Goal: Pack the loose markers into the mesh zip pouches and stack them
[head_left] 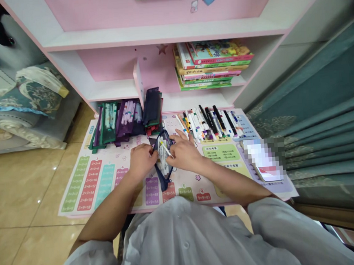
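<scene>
Gripped navy pouch with left hand, apparently to spread its mouth, and pinched white marker in right hand over markers packed inside, between both hands, with loose pens beyond right hand, presumably for easy reach.

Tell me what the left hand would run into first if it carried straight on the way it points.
Most likely the navy pouch: the left hand appears right against its side, though exact contact is hard to judge.

Leftward I can pass over the multiplication-table mat; ahead, pencil pouches block my left hand, loose markers my right hand.
</scene>
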The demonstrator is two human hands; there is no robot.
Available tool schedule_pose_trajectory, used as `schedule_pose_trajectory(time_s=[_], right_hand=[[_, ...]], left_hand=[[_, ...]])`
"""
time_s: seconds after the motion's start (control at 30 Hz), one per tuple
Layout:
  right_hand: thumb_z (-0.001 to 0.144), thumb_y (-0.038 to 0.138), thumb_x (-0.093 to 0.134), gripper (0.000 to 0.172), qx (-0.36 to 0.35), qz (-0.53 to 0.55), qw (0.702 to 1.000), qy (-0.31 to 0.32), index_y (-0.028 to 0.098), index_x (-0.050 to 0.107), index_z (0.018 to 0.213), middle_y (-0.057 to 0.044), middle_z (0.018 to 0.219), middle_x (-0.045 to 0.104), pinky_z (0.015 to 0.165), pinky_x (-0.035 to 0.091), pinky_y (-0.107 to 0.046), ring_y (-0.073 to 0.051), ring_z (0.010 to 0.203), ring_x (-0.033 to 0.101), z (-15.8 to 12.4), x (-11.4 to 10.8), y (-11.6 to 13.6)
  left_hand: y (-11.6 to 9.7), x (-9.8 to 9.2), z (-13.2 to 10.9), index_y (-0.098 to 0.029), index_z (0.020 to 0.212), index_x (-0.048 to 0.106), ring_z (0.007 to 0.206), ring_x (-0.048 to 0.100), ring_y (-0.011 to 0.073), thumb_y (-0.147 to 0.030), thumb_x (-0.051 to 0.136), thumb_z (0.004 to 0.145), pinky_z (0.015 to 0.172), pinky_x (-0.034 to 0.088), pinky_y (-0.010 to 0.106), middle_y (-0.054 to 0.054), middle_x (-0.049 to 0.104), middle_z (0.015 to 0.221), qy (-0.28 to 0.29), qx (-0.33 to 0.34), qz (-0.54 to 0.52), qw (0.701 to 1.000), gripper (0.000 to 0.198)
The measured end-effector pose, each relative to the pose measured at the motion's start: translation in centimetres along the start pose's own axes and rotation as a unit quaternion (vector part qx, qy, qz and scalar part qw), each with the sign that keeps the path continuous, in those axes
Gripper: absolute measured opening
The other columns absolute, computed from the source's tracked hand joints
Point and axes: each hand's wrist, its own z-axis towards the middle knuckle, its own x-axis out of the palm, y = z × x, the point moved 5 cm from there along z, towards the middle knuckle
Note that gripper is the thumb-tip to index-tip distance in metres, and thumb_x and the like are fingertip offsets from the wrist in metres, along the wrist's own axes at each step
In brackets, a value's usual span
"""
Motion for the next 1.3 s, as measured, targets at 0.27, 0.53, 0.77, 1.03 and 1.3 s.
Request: schedule_pose_trajectory(time_s=[0.27,0.53,0.77,1.03,1.3], right_hand=[[0.079,0.029,0.062,0.021,-0.021,-0.019,0.999,0.028,0.014,0.075,0.083,-0.017,0.148,0.044,0.110,0.020,-0.070,-0.042,0.145,0.019,0.2,2.6,0.6],[0.080,0.034,0.066,0.019,-0.035,0.031,0.999,-0.020,0.018,0.071,0.071,-0.013,0.141,0.054,0.107,0.025,-0.069,-0.040,0.141,0.030,0.9,1.9,-0.4],[0.081,0.030,0.063,0.017,0.126,-0.027,0.979,-0.160,0.016,0.073,0.082,-0.016,0.144,0.048,0.108,0.023,-0.070,-0.043,0.144,0.023,3.5,-0.2,-6.6],[0.081,0.031,0.061,0.042,0.200,-0.112,0.966,-0.119,0.012,0.066,0.118,-0.021,0.148,0.039,0.107,0.016,-0.075,-0.046,0.146,0.009,4.8,2.0,-10.1],[0.083,0.024,0.053,0.038,0.210,-0.141,0.965,-0.075,0.012,0.070,0.114,-0.019,0.148,0.042,0.107,0.020,-0.071,-0.044,0.146,0.012,5.1,2.5,-9.8]], left_hand=[[-0.1,0.1,0.0,-0.019,0.064,0.055,0.085,0.063,0.0210,-0.028,0.052,0.081,0.078,0.040,0.033,0.006,0.069,0.081,0.002,-0.004,-0.003,1.000,0.020],[0.0,0.1,-0.1,-0.019,0.065,0.057,0.086,0.063,0.0214,-0.029,0.052,0.082,0.080,0.040,0.034,0.006,0.070,0.083,0.001,0.000,-0.006,1.000,0.020],[-0.1,0.0,-0.1,-0.019,0.065,0.058,0.084,0.063,0.0215,-0.030,0.051,0.083,0.078,0.041,0.034,0.005,0.069,0.080,0.003,0.006,0.003,1.000,0.022],[-0.2,-0.1,-0.1,-0.019,0.066,0.057,0.083,0.063,0.0212,-0.031,0.050,0.084,0.077,0.041,0.034,0.006,0.069,0.081,0.013,0.003,0.006,1.000,0.022],[-0.2,0.0,-0.1,-0.020,0.065,0.057,0.082,0.063,0.0210,-0.031,0.050,0.084,0.076,0.041,0.033,0.005,0.068,0.080,0.005,0.011,0.007,1.000,0.023]])
